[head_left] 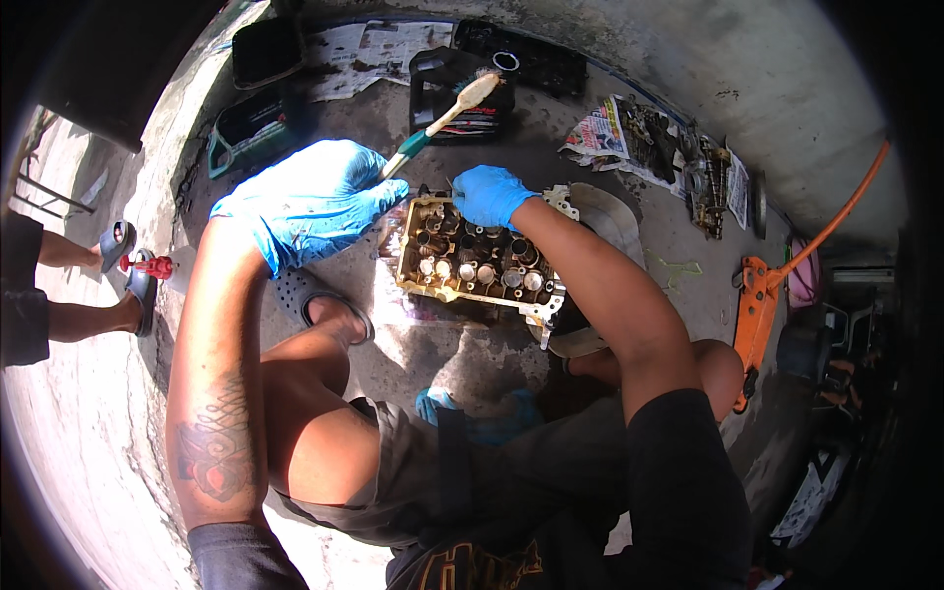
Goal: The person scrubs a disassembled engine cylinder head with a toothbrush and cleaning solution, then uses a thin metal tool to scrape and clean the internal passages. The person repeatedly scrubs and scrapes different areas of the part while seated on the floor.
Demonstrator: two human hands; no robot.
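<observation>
My left hand (310,202), in a blue glove, is closed round the handle of a brush (454,110). The brush is pale with a green band and slants up to the right, its worn head pointing away from me. A metal engine cylinder head (460,292), stained brown with oil, lies on the floor between my feet, its round bores and valve parts facing up. Over its far edge is my right hand (490,197), also gloved in blue. Those fingers are pinched together, and whatever is between them is too small to make out.
Black cases (462,93) and oily newspaper (379,54) lie at the back. Metal engine parts (713,187) rest on paper along the right wall. An orange floor jack (755,315) stands to my right. Another person's legs (103,315) are at far left, beside a red-topped bottle (147,265).
</observation>
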